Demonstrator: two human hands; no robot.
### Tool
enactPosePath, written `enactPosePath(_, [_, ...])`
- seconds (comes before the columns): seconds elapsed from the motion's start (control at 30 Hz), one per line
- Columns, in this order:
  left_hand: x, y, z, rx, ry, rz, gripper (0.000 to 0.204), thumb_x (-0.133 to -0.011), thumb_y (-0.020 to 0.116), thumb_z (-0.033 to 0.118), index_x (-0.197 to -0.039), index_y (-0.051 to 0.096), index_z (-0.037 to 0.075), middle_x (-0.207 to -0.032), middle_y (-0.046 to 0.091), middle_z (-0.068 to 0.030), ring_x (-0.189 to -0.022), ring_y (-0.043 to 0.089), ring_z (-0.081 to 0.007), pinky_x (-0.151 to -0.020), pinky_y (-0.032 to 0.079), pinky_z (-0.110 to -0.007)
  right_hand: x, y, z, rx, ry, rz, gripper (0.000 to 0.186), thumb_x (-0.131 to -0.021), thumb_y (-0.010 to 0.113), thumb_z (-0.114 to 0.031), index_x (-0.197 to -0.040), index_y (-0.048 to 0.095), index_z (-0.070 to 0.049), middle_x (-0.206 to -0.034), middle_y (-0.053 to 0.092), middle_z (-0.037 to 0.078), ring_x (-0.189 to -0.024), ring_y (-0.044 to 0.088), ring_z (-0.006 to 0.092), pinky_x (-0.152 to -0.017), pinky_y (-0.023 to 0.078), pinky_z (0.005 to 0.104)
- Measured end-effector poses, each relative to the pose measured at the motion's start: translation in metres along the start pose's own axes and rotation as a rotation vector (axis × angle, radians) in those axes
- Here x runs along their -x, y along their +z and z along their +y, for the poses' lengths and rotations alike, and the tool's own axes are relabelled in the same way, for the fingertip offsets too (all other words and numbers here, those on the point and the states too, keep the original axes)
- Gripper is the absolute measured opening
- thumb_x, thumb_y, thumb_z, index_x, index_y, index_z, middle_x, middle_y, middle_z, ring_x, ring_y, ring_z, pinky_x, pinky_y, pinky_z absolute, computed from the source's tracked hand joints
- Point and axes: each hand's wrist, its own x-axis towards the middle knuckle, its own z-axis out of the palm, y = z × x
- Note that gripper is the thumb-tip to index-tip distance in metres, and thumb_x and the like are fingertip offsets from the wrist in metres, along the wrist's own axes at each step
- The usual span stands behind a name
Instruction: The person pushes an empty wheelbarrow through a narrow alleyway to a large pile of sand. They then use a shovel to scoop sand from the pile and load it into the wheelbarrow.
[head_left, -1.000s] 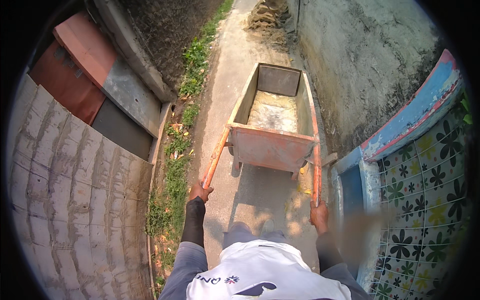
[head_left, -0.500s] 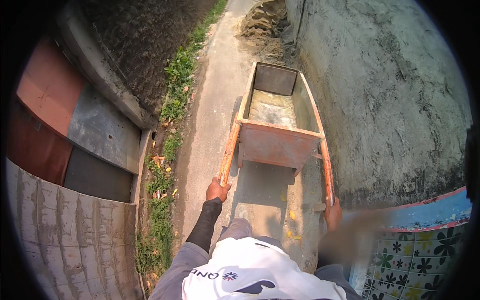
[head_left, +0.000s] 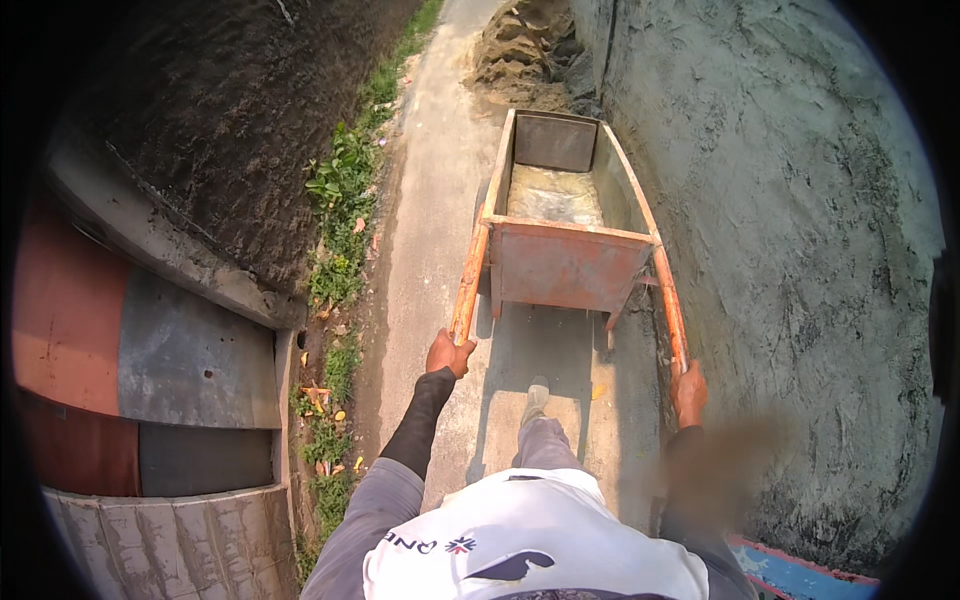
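- A long lane [head_left: 420, 200] runs ahead, with a tall gray wall [head_left: 780, 200] on its right side. The step in hand looks like wheeling a cart along this lane.
- The big cart [head_left: 570, 265] is right in front of the person, near the gray wall. Its box is open on top. I see no load in it, just a pale crust [head_left: 555, 195] on the bottom.
- A brown heap [head_left: 525, 60], maybe sand, sits farther ahead by the wall. I think the next move calls for steady steering, so the cart misses the wall and the heap.
- The left handle [head_left: 472, 280] and right handle [head_left: 673, 310] are orange and stick back from the cart.
- The left hand [head_left: 450, 354] is curled tight around the left handle's end.
- The right hand [head_left: 689, 394] is wrapped around the right handle's end.
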Motion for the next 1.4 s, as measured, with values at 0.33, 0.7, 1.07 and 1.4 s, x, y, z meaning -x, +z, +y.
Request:
enactPosePath(0.33, [-0.237,0.07,0.105,-0.123,0.039,0.146,0.057,-0.081,0.07,0.033,-0.115,0.046,-0.006,-0.097,0.063,-0.03,-0.093,0.064,-0.0433,-0.081,0.05,-0.047,-0.27,0.047,-0.129,-0.06,0.039,-0.091,0.048,-0.092,0.052,-0.052,-0.114,0.055,-0.009,-0.103,0.065,0.024,-0.098,0.061,0.0432,-0.081,0.046,0.05])
enactPosePath(0.7, [-0.526,0.064,0.27,-0.14,0.068,0.152,0.053,-0.083,0.068,0.03,-0.113,0.043,-0.006,-0.094,0.064,-0.0302,-0.09,0.064,-0.0449,-0.08,0.051,-0.049,-0.549,0.092,-0.308,-0.065,-0.003,-0.063,0.052,-0.094,0.05,-0.05,-0.117,0.056,-0.004,-0.11,0.063,0.025,-0.105,0.059,0.044,-0.088,0.045,0.049])
enactPosePath(1.07, [-0.812,-0.009,0.465,0.061,-0.085,0.007,0.044,-0.08,0.064,0.024,-0.103,0.046,-0.008,-0.078,0.063,-0.0218,-0.056,0.065,-0.0301,-0.052,0.053,-0.038,-0.82,0.082,-0.535,-0.021,-0.06,-0.027,0.055,-0.089,0.053,-0.051,-0.111,0.06,-0.001,-0.104,0.064,0.028,-0.099,0.06,0.0455,-0.082,0.045,0.0511])
enactPosePath(1.4, [-0.963,-0.14,0.583,0.161,-0.141,-0.136,0.037,-0.086,0.066,0.025,-0.1,0.043,-0.001,-0.07,0.05,-0.0065,-0.044,0.054,-0.0152,-0.035,0.04,-0.029,-0.917,0.031,-0.728,0.041,-0.099,-0.008,0.053,-0.088,0.057,-0.046,-0.107,0.063,0.003,-0.096,0.066,0.026,-0.091,0.063,0.0418,-0.077,0.047,0.0476])
